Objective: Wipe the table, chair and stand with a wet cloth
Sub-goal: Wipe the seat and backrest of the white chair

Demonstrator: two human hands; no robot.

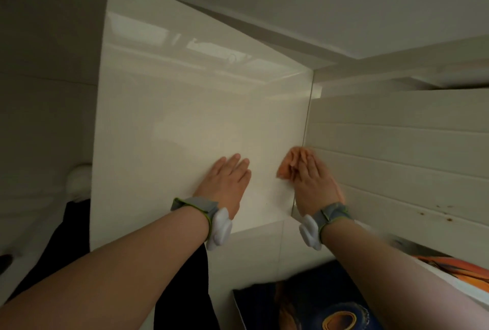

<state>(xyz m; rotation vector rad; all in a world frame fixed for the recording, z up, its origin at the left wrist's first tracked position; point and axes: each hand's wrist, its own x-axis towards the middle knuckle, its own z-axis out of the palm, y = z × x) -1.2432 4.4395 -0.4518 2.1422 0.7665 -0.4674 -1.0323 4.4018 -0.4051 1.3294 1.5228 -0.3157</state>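
Wiping is under way on the glossy white desk (185, 118): the left hand (227, 178) lies flat and empty, the right hand (315, 184) presses the peach cloth (289, 164) under straight fingers at the desk's right edge beside a slatted panel (397, 144); chair and stand, unseen, are judged outstanding.

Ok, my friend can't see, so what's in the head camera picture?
A person's right hand presses a peach cloth onto a glossy white table, beside a white slatted panel. The left hand lies flat on it nearby.
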